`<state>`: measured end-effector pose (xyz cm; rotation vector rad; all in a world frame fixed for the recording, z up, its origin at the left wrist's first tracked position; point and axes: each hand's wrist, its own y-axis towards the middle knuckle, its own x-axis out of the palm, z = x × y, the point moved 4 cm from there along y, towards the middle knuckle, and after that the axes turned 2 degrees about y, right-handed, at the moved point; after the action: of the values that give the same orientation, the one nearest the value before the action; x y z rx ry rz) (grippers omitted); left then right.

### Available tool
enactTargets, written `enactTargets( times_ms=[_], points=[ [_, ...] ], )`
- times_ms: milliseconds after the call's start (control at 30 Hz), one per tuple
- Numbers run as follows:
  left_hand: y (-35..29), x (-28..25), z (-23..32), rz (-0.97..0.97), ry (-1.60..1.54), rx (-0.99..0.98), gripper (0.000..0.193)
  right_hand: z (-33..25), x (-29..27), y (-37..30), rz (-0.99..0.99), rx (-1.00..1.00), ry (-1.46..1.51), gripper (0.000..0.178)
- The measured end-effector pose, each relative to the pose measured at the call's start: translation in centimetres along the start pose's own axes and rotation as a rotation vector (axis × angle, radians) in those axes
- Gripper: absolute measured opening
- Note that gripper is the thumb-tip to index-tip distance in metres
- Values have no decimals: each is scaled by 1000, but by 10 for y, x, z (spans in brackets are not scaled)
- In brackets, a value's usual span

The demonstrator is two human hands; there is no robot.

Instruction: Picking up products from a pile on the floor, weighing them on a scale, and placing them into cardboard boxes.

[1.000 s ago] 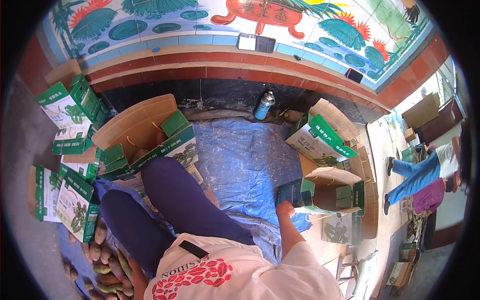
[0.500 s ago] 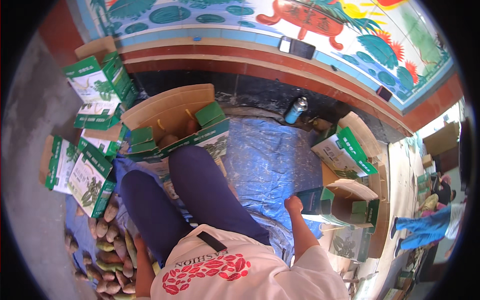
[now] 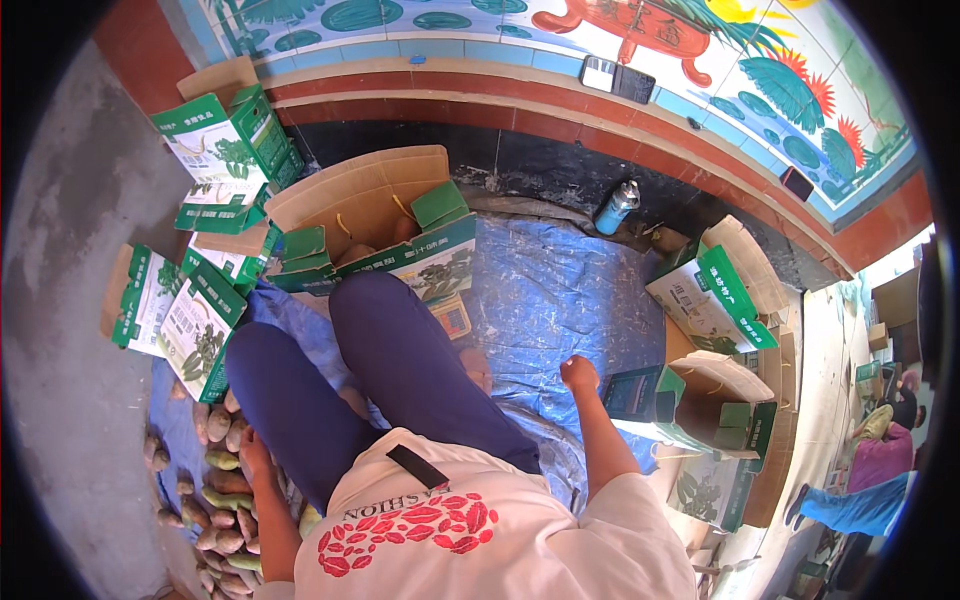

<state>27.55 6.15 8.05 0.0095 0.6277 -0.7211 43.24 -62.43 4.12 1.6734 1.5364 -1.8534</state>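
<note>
My left hand (image 3: 256,455): at tubers (image 3: 218,424), grip I cannot tell. Right hand (image 3: 580,373): curled together. Far box (image 3: 447,262): some inside; many loose, left.

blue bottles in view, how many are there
1: the blue bottle is near the wall's black base, by the far edge of the blue tarp. Others could be hidden behind or inside the cartons.

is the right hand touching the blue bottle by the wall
Apart: the head view shows blue tarp lying between the right hand and the blue bottle.
</note>
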Motion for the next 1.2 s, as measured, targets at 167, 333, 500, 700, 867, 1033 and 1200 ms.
enactTargets(
  times_ms=[167, 333, 500, 700, 867, 1033, 1200],
  points=[
    [3, -11, 50, 66, 136, 40, 24, 37, 21, 9, -17, 68, -19, 33],
    [23, -7, 66, 94, -77, 118, 23, 52, 26, -6, -40, 172, 19, 34],
    [47, 8, 70, 111, -85, 187, 24, 67, 34, -20, -68, 265, -20, 36],
    [40, 25, 90, 131, -171, 209, 26, 70, 20, -31, 102, 261, -38, 28],
    [44, 16, 94, 227, -25, 393, 31, 50, -13, -19, 363, 140, 63, 25],
    [30, 18, 131, 256, -117, 336, 31, 4, -44, -8, 581, -161, 230, 26],
    [15, 18, 185, 288, -144, 419, 31, -42, -52, 12, 469, -183, 172, 24]
  ],
)
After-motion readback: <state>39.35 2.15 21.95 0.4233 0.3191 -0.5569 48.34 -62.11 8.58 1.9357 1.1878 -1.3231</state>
